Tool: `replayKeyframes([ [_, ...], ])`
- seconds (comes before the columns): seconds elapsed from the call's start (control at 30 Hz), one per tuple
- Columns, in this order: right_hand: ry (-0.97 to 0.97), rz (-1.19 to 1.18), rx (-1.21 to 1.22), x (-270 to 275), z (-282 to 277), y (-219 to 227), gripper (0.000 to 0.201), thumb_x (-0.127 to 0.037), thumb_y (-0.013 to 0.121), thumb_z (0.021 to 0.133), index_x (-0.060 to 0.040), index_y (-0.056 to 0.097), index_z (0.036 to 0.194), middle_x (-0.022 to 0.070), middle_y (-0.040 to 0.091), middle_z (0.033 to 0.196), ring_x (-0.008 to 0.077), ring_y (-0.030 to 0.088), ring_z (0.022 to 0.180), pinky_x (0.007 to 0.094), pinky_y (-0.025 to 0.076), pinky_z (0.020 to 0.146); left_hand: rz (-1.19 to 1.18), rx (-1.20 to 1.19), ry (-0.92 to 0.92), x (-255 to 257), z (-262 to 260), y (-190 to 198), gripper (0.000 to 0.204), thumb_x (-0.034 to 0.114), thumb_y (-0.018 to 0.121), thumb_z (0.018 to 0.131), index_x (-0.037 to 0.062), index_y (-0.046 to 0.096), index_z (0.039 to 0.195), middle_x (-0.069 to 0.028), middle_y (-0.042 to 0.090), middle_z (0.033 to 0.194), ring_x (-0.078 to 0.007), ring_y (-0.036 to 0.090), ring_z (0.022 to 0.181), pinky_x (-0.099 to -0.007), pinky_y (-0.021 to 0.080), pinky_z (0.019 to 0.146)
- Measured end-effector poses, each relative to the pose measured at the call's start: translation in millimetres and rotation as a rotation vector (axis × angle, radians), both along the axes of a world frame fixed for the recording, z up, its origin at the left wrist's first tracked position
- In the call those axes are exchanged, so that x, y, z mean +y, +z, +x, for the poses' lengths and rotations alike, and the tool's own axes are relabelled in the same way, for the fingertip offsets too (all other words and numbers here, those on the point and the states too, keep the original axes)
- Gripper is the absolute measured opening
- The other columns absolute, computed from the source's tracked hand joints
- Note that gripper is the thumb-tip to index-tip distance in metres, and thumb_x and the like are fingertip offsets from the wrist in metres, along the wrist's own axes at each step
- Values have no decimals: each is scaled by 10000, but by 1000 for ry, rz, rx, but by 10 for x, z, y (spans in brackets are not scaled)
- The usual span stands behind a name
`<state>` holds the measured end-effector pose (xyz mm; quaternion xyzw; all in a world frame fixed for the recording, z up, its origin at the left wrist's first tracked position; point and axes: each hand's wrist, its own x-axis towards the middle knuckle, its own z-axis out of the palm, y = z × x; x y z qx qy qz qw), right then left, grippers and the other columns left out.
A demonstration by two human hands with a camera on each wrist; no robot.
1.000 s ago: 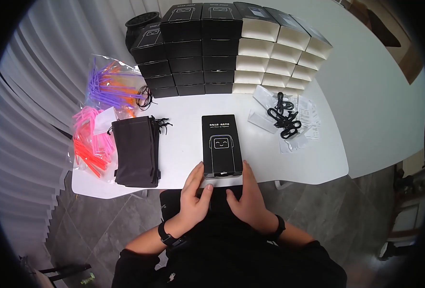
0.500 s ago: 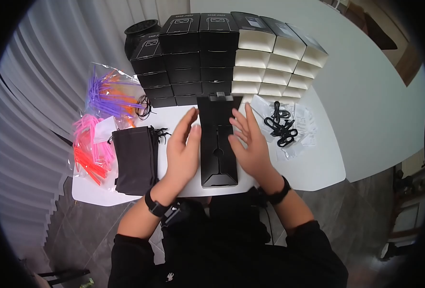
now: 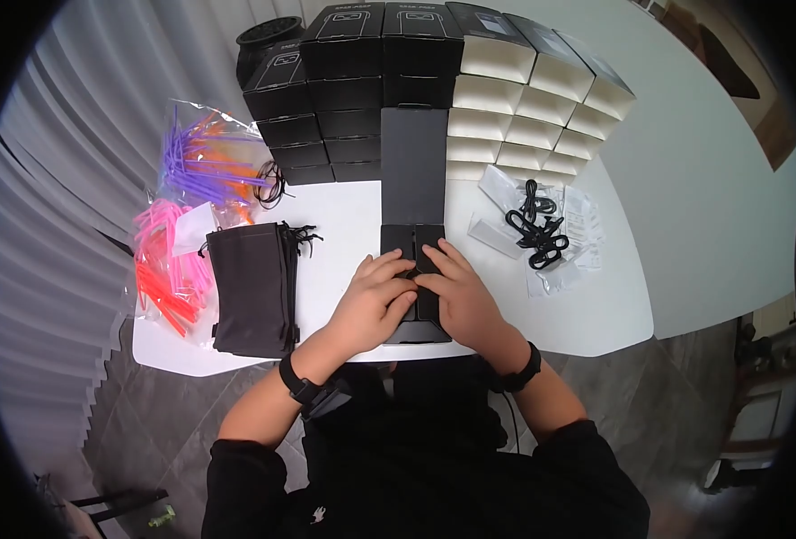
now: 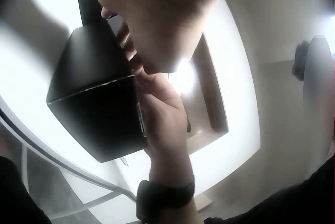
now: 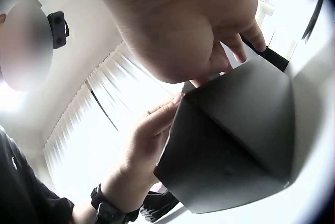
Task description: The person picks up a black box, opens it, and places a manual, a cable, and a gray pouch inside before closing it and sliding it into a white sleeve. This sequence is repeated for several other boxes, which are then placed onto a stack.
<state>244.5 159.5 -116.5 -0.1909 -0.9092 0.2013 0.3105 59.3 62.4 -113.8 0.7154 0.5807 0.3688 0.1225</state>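
A black box (image 3: 416, 332) lies on the white table (image 3: 335, 211) with its long lid (image 3: 413, 166) raised toward the stack behind. Two dark inner flaps meet along a lengthwise slit inside it. My left hand (image 3: 371, 304) reaches over the left flap, fingertips at the slit near the middle. From the other side, my right hand (image 3: 470, 304) lays its fingers over the right flap, fingertips close to those of the left. Both wrist views show the box's side (image 4: 94, 119) and end (image 5: 225, 166) below the hands; its contents are hidden under the flaps.
Closed black boxes (image 3: 344, 81) and open-ended white-lined ones (image 3: 483, 94) are stacked at the back. Left are dark drawstring pouches (image 3: 252, 287) and bags of coloured sticks (image 3: 205, 162). Black cables (image 3: 537, 229) and clear packets (image 3: 497, 235) lie to the right.
The box stood closed between my hands at first, then its lid swung up and away. My hands have since moved inward from beside it, onto the inner flaps.
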Motion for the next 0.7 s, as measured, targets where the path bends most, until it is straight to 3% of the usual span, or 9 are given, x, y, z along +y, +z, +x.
replayKeyframes([
  [0.03, -15, 4, 4, -9, -3, -5, 308, 50, 535, 815, -28, 706, 1059, 266, 565, 1363, 484, 471, 1325, 506, 408, 1103, -28, -10, -7, 11, 14, -12, 216, 212, 651, 947, 32, 726, 1039, -186, 576, 1355, -390, 419, 1393, -630, 284, 1139],
  [0.13, -38, 50, 1, 27, 0, 36, 279, 44, 541, 809, -24, 700, 1029, 267, 557, 1371, 482, 463, 1334, 503, 410, 1099, 14, 142, 28, 19, 36, 72, 244, 238, 672, 932, 20, 721, 1029, -198, 574, 1351, -421, 411, 1391, -615, 293, 1141],
  [0.4, -160, 101, 1, 96, 296, 218, 266, 104, 546, 774, -15, 689, 964, 204, 582, 1369, 441, 462, 1352, 465, 424, 1090, 169, 171, 184, -161, -192, 259, 256, 221, 727, 853, -2, 729, 979, -222, 570, 1353, -448, 431, 1365, -609, 327, 1110],
  [0.53, -193, 77, -69, 42, 515, 67, 365, 128, 531, 793, -12, 705, 1081, 181, 601, 1352, 412, 474, 1349, 460, 431, 1080, 93, 215, 278, -343, -199, 97, 258, 220, 697, 884, -6, 734, 1002, -203, 625, 1286, -400, 487, 1330, -620, 298, 1121],
  [0.6, -194, -47, -80, 12, 584, -39, 430, 146, 485, 809, -17, 693, 1148, 192, 614, 1337, 403, 500, 1337, 444, 436, 1088, 35, 191, 305, -391, -181, -14, 253, 215, 687, 894, -7, 732, 1005, -194, 648, 1249, -382, 518, 1304, -624, 288, 1125],
  [0.7, -157, -202, -46, -65, 597, -168, 439, 135, 465, 832, 3, 670, 1197, 208, 637, 1293, 406, 534, 1296, 444, 447, 1080, -19, -41, 311, -423, -105, -119, 268, 194, 652, 926, -29, 697, 1067, -211, 670, 1191, -399, 588, 1195, -575, 364, 1086],
])
